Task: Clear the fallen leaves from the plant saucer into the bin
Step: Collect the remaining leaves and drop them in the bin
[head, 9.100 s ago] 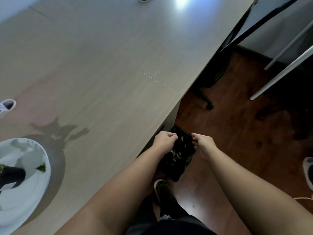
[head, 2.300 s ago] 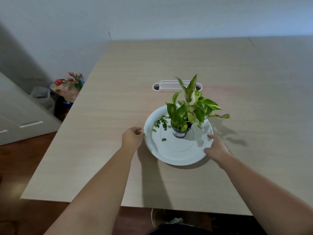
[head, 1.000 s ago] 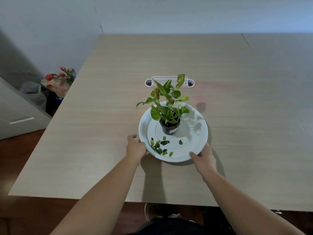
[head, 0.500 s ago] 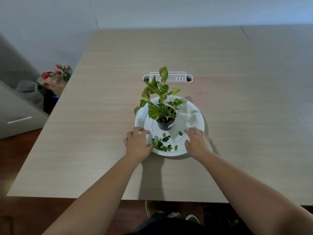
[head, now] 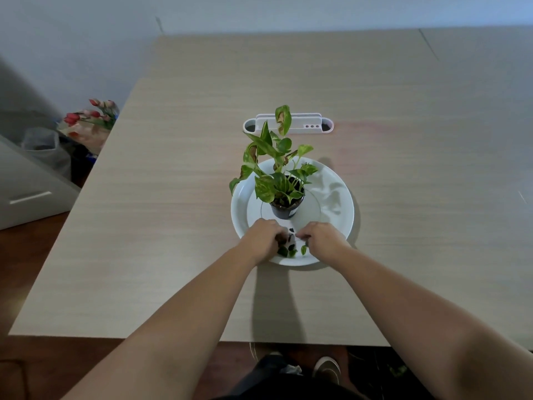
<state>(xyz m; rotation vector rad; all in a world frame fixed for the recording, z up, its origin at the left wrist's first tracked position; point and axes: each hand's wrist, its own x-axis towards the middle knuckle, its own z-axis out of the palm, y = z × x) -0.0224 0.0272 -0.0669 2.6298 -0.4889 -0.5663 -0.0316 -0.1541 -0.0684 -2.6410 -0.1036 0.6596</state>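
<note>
Fallen leaves point(head: 288, 251): small green scraps bunched on the saucer point(head: 331, 197) at its 6 o'clock edge, between the two hands. Saucer is white and round, sitting mid-counter point(head: 173, 197); a small dark pot point(head: 286, 209) with a variegated plant point(head: 274, 168) stands at its centre.

Left hand point(head: 264, 239) curled over the leaves from 9 o'clock, fingers bent inward and seemingly pinching some. Right hand point(head: 321, 238) curled likewise from 3 o'clock, fingertips meeting the pile. Whether either actually holds leaves cannot be told; the knuckles cover the fingertips.

Judgement: gathering step. Best done by sweeping the scraps together against the saucer floor, closing both hands under the clump, and lifting clear of the low-hanging foliage so the pot is not knocked.

Hidden: any leaves under the palms or behind the pot. The bin is not identifiable here. At the counter's 12 o'clock, a white cable grommet point(head: 288, 125). Off the counter at 9 o'clock, tulips point(head: 92, 116) beside a grey container, indistinct.
</note>
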